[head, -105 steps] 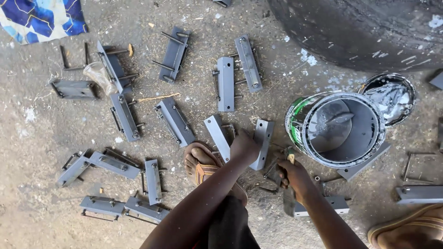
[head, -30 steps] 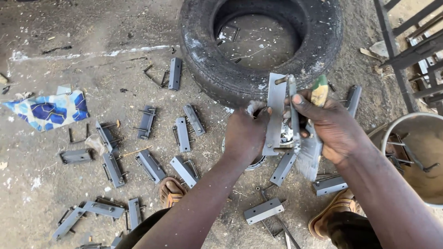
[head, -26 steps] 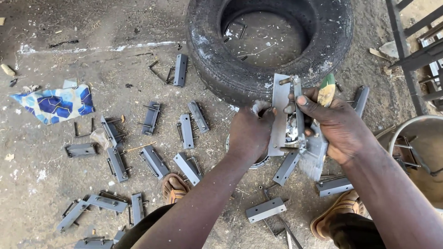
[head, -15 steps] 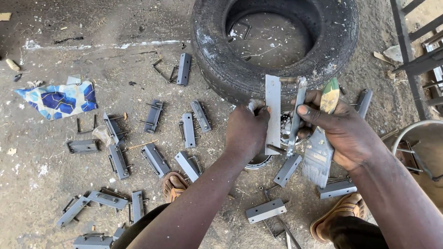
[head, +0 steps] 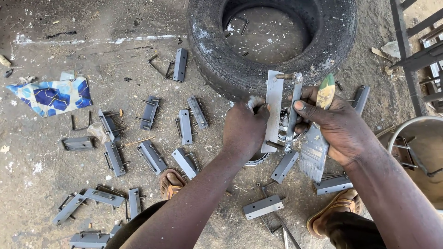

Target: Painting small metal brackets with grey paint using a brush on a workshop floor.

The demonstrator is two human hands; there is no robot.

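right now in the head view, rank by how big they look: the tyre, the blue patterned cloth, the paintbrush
1. tyre, largest by far
2. and 3. blue patterned cloth and paintbrush look alike; the brush, in the right hand, is nearer the camera, so unsure.

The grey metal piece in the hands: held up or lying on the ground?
Held up. The left hand and right hand grip the metal piece upright above the ground.

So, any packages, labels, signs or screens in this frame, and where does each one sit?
No signs, screens or readable labels in view.
Blue and white patterned wrapper or cloth: crumpled on the ground at far left; which of the two is unclear.
Round container: right edge, pale rim, metal pieces inside, no label visible.
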